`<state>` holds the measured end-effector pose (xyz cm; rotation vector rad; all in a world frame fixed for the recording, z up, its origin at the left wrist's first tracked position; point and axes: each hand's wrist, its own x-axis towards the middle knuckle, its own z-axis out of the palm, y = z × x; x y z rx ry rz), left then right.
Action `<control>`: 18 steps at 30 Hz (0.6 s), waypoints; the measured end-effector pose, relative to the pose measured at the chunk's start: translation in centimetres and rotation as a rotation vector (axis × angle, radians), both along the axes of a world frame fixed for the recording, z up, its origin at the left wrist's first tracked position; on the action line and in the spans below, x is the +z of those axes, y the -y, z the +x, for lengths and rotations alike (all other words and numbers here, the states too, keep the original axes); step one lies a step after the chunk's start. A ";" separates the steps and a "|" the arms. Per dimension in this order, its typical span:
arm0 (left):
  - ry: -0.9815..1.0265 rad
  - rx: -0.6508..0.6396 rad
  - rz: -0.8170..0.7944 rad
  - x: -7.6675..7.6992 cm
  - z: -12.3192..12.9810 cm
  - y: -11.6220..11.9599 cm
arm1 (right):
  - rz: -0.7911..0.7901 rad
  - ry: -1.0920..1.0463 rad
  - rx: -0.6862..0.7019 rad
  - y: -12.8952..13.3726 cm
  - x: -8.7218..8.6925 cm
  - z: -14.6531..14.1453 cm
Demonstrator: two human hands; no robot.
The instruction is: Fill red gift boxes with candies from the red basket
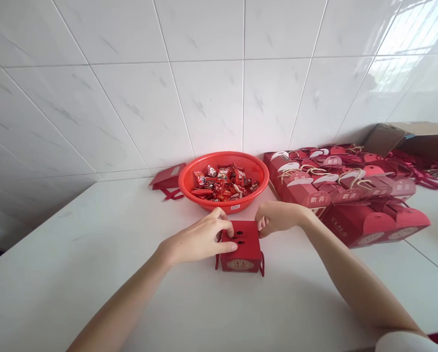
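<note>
A small red gift box (242,254) stands on the white table in front of me, a round pale emblem on its near side and dark red cords hanging at its left and right. Two holes show in its top, whose flaps lie folded flat. My left hand (204,237) grips the top from the left, thumb on the near flap and fingers bent over the far one. At the box's upper right edge is my right hand (277,217), its fingers curled inward and partly hidden. Whatever they pinch there, I cannot make out.
Behind the box sits a red plastic basket (187,188) of wrapped candies (224,186). Several red gift boxes (365,222) with cord or ribbon handles crowd the right. A red carton piece (167,178) lies left of the basket, a cardboard box (417,134) far right. Tiled wall (207,98) behind.
</note>
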<state>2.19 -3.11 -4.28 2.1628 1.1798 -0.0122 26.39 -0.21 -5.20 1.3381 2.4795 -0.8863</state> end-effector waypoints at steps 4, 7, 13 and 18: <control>0.002 0.046 0.010 -0.3 0.1 0.2 | -0.065 -0.109 -0.097 -0.6 -0.9 -0.1; 0.021 0.085 0.034 -0.6 0.2 0.1 | -0.037 -0.201 -0.169 -0.8 -1.2 -0.1; 0.075 0.141 0.070 -1.2 0.4 0.0 | 0.008 -0.373 -0.338 -0.9 -1.2 0.1; 0.117 0.152 0.053 -1.6 0.5 0.1 | -0.071 -0.532 -0.376 -1.2 -1.7 0.0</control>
